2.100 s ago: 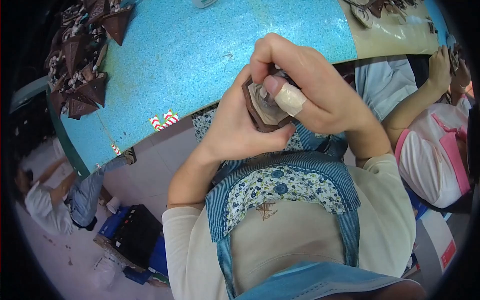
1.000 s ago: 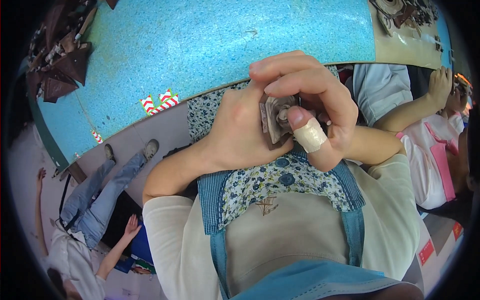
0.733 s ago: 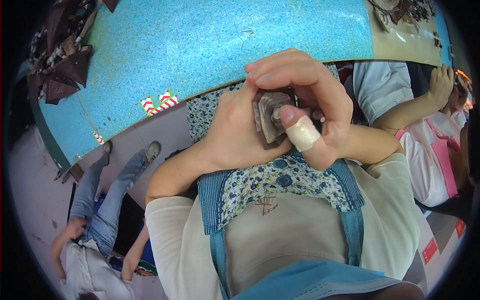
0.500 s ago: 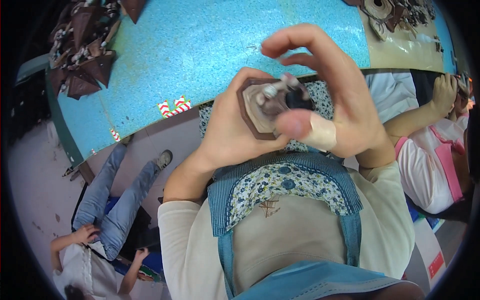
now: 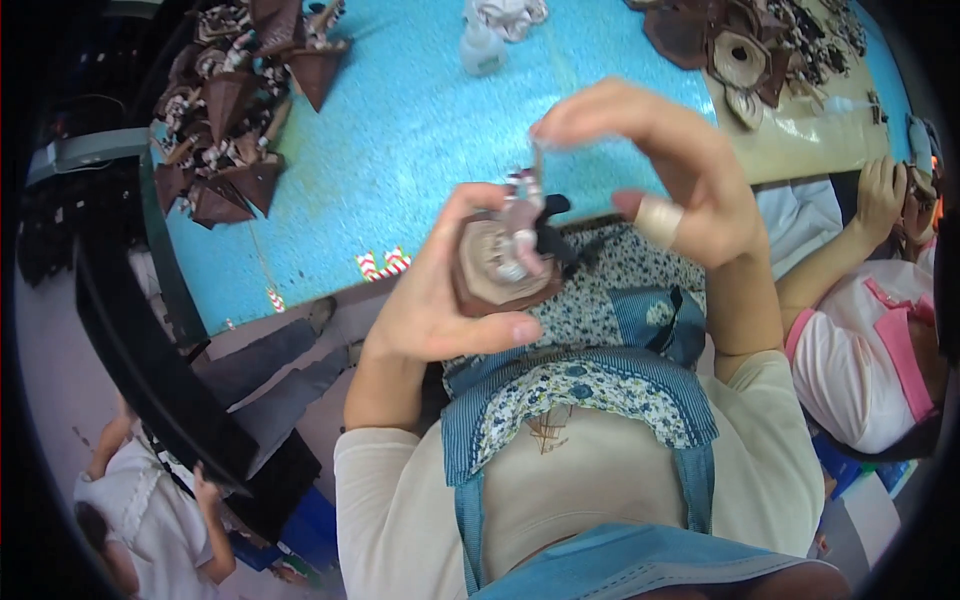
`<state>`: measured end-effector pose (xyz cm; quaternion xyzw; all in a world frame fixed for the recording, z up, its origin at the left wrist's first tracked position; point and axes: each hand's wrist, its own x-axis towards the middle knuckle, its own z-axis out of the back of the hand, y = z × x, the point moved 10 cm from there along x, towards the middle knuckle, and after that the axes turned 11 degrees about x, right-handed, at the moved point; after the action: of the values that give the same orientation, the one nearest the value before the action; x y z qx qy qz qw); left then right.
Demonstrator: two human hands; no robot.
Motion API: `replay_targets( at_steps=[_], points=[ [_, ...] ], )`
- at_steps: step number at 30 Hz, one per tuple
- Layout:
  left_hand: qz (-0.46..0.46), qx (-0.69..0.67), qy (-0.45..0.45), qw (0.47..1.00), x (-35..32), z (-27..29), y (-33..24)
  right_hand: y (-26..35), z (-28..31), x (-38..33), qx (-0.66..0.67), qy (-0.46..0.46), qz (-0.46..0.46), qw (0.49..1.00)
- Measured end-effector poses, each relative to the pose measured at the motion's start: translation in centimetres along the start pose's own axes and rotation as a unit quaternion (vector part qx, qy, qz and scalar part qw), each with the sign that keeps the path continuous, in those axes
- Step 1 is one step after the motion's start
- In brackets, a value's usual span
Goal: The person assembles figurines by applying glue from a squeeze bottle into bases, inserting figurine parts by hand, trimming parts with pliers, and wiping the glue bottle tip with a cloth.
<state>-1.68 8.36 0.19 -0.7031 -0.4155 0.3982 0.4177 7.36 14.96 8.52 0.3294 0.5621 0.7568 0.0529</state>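
A speckled blue table carries brown cones at its left. Left hand grips a brown piece above the lap; right hand pinches a thin strand above it.

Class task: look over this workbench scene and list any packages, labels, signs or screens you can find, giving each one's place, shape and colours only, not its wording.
Striped stickers: near edge of the blue table, left of the left hand; small, red and white stripes.
Smaller striped sticker: further left on the same edge; red and white.
Bottle: far side of the table; small, whitish, label not discernible.
No signs or screens show.
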Motion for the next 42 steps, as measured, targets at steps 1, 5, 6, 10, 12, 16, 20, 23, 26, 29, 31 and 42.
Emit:
replay_targets(
  at_steps=[1, 5, 6, 10, 12, 16, 20, 23, 26, 29, 31, 42],
  points=[
    [-0.019, 0.032, -0.052, 0.998, -0.3, 1.1, -1.4, -1.4, 2.9, -0.5, 0.0, -0.112, -0.016, 0.994],
    [-0.198, 0.374, -0.312, 0.851, -2.9, 7.9, -11.4, -3.5, 5.2, 1.8, -0.173, -0.223, -0.058, 0.958],
    [-0.211, 0.413, -0.367, 0.806, -3.6, 9.0, -13.7, -3.9, 4.3, 2.8, -0.246, -0.21, -0.063, 0.944],
    [-0.159, 0.557, -0.548, 0.603, -5.2, 14.6, -18.5, -5.9, 3.0, 4.3, -0.31, -0.191, -0.06, 0.93],
    [-0.135, 0.75, -0.57, 0.307, -4.8, 13.0, -20.1, -5.7, 2.7, 3.8, -0.305, -0.174, -0.064, 0.934],
    [-0.292, 0.69, -0.378, 0.543, 3.7, 5.6, -19.9, -2.9, 4.0, 0.9, -0.273, -0.226, -0.059, 0.933],
    [-0.349, 0.758, -0.239, 0.496, 14.0, 0.9, -17.8, -3.5, 5.1, -2.9, -0.118, -0.295, -0.118, 0.941],
    [-0.282, 0.788, -0.247, 0.489, 20.8, 2.9, -17.1, -4.5, 5.4, -4.6, -0.074, -0.34, -0.103, 0.932],
    [-0.15, 0.816, -0.24, 0.505, 23.6, 6.1, -16.3, -4.8, 5.5, -5.4, -0.02, -0.366, -0.077, 0.927],
    [-0.224, 0.777, -0.252, 0.532, 20.3, 4.2, -16.3, -4.3, 6.2, -5.9, 0.01, -0.383, -0.073, 0.921],
    [-0.276, 0.709, -0.257, 0.595, 15.9, 3.1, -16.3, -3.9, 6.7, -6.0, 0.015, -0.386, -0.078, 0.919],
    [-0.182, 0.138, -0.112, 0.967, 1.8, 0.4, -3.4, -1.4, 6.4, -6.7, 0.124, -0.349, -0.111, 0.922]
  ],
)
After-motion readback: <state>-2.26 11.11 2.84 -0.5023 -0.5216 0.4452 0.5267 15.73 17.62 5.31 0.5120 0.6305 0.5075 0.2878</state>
